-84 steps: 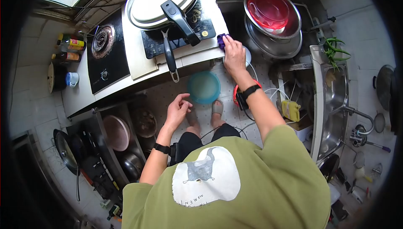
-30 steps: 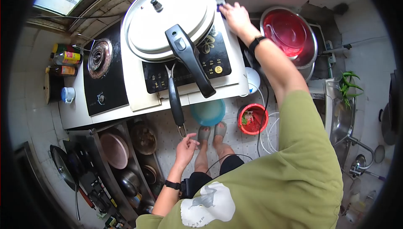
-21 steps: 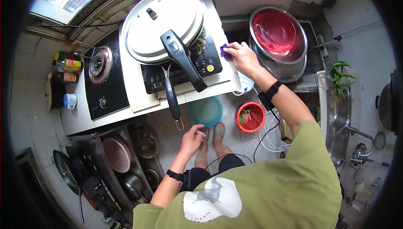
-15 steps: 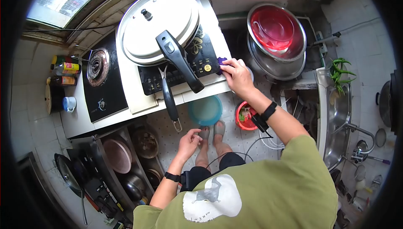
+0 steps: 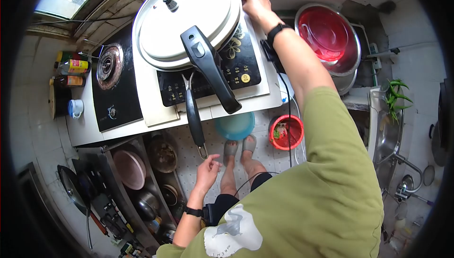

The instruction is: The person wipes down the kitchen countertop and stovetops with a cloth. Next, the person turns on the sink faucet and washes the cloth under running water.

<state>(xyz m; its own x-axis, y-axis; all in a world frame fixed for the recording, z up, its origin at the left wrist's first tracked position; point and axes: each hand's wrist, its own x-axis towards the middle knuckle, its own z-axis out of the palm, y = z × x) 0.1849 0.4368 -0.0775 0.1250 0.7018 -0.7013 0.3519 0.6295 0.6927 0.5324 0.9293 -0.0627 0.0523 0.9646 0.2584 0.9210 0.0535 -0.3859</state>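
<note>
White counter: it point(image 5: 269, 98) lies under our right hand point(image 5: 257, 4), which rests at its far right edge, beyond and to the right of everything on the cooktop.
Pot: just left of that grip, our wide, white-lidded pot point(image 5: 189, 17) shows a glossy pale lid, a dark knob and a thick black handle point(image 5: 210, 71) slanting toward us.
Cooktop: its black panel point(image 5: 246, 62), with a gold flower pattern and a yellow button, sits nearer us than the grip and to its left.
Right arm: our green sleeve point(image 5: 321, 125) and forearm stretch up and forward, the elbow only slightly bent, the wrist banded in black point(image 5: 279, 31).
Steel bowl: well to the right of the grip, it point(image 5: 347, 64) holds a red basin point(image 5: 324, 31).
Red bucket: on the floor, much nearer us than the grip, it point(image 5: 293, 137) holds green and pinkish scraps.
Right grip: our fingers bend down over the edge, knuckles up; we cannot tell whether they pinch anything.
Left hand: well below the right grip, our other hand point(image 5: 207, 175) hangs loosely curled, visibly holding nothing, near the pan handle's loop point(image 5: 203, 152).
Purple cloth: half a second ago it showed at our right fingertips; now we cannot make it out.
</note>
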